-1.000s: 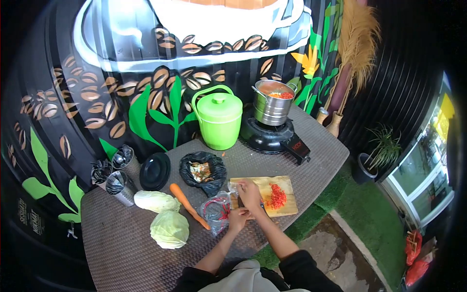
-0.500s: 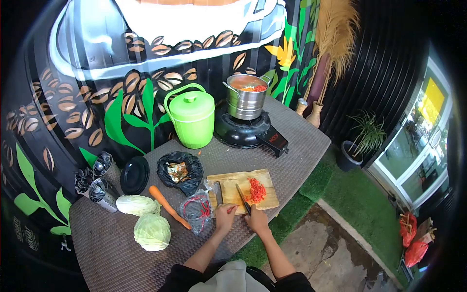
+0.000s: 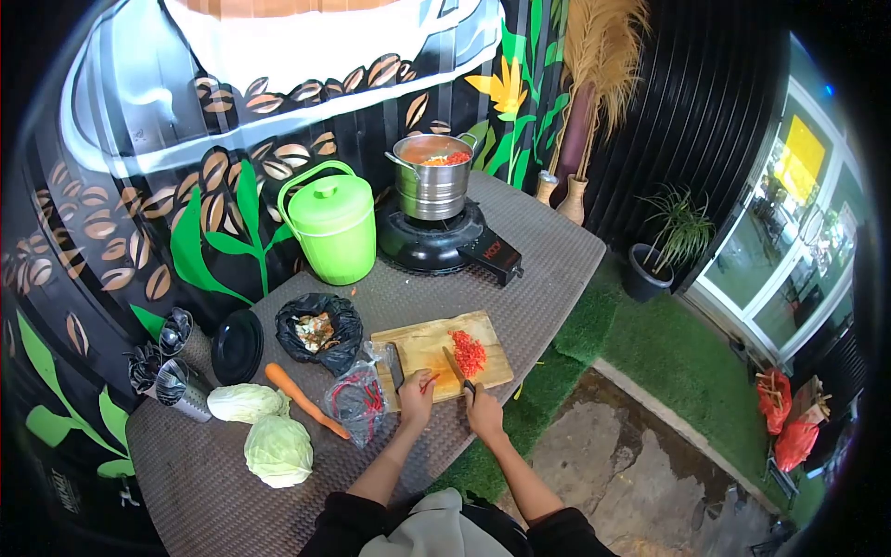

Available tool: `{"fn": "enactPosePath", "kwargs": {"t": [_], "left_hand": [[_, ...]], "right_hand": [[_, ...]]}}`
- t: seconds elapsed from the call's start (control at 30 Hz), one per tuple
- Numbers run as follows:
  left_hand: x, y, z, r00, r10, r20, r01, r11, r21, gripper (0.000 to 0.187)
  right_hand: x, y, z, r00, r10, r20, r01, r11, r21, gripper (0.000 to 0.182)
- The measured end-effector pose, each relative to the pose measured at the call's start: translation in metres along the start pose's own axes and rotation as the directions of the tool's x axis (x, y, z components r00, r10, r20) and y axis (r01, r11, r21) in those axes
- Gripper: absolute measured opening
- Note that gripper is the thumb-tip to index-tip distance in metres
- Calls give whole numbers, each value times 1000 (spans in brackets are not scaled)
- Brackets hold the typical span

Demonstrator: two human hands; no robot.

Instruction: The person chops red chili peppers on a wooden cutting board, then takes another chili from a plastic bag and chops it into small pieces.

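Your right hand (image 3: 484,415) is closed around the handle of a knife (image 3: 455,369), whose blade lies across the wooden cutting board (image 3: 419,345) near the front edge of the surface (image 3: 548,269). Your left hand (image 3: 415,399) rests at the board's near edge, fingers pinching a red chilli (image 3: 428,378) just left of the blade. A heap of chopped red chilli (image 3: 468,352) sits on the board's right half, just beyond the knife. Left of the board lies a clear bag of red chillies (image 3: 357,401), then a carrot (image 3: 302,399) and two cabbages (image 3: 264,429). A black bag of scraps (image 3: 320,330) sits behind the carrot. Toward the back edge stand a green lidded bucket (image 3: 332,223) and a steel pot (image 3: 432,176) on a black cooker (image 3: 436,246).
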State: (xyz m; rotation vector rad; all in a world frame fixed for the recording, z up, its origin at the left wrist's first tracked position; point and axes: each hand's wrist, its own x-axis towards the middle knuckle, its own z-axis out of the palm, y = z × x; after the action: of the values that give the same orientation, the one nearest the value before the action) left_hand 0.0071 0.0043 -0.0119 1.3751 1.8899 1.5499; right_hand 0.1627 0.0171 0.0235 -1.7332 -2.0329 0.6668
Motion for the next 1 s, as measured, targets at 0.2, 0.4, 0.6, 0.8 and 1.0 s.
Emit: {"fn": "enactPosePath", "kwargs": {"t": [0.2,0.4,0.6,0.8,1.0], "left_hand": [[9,2,6,992,110,56,-115,989,89,15],[2,18,4,986,166,15,-165,969,185,16],[3,12,3,975,220,36,-222,945,239,17],[2,18,1,971,235,39,-237,938,253,16],[2,15,2,970,239,40,-241,940,241,16]], "right_hand": [[-6,-3,2,997,-78,-27,80,993,88,35],[-12,-8,4,998,-56,40,54,997,48,37],[-10,-10,6,999,-44,28,43,998,35,36],[-12,-17,3,999,-31,30,29,998,50,33],[-11,-19,7,998,-21,60,21,1000,7,33]]}}
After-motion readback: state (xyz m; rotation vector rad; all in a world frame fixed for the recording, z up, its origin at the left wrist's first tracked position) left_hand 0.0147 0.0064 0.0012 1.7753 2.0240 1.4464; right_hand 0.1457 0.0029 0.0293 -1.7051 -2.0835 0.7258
